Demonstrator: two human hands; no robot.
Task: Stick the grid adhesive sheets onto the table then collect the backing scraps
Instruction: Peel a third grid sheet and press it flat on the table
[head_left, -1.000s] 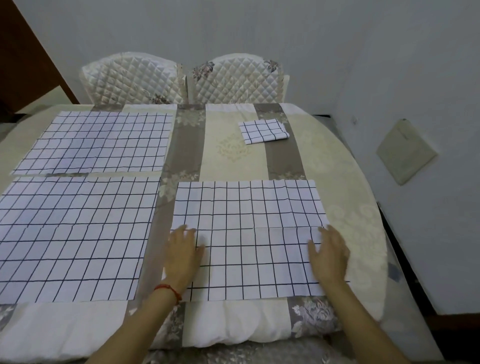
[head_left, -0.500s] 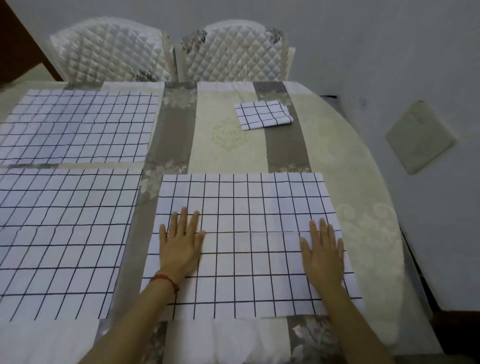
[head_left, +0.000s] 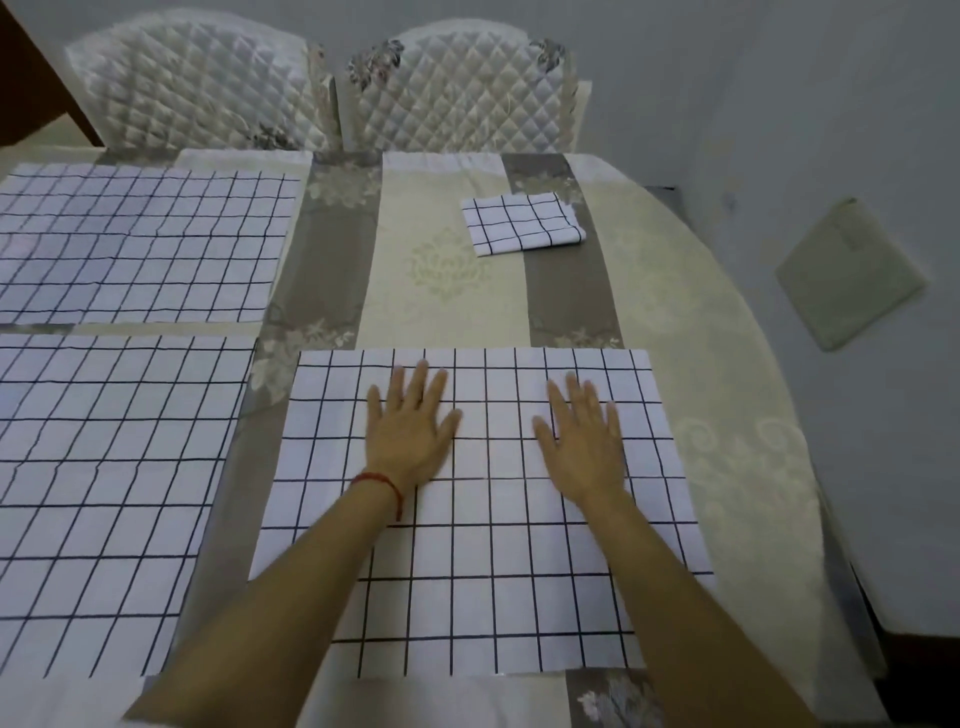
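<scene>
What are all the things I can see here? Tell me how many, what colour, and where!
big grid sheets: three, white with black lines; one in front under the hands, two on the left, laid flat
small folded grid sheet: one, white with black lines; far side of the table, right of the middle
table: one, covered in a cream and grey-brown patterned cloth
chairs: two, quilted cream covers; side by side behind the table
flat square pad: one, pale grey-green; beyond the table on the right
wrist string: one, red; on the left wrist
left hand: flat on the front sheet, fingers spread
right hand: flat on the same sheet
</scene>
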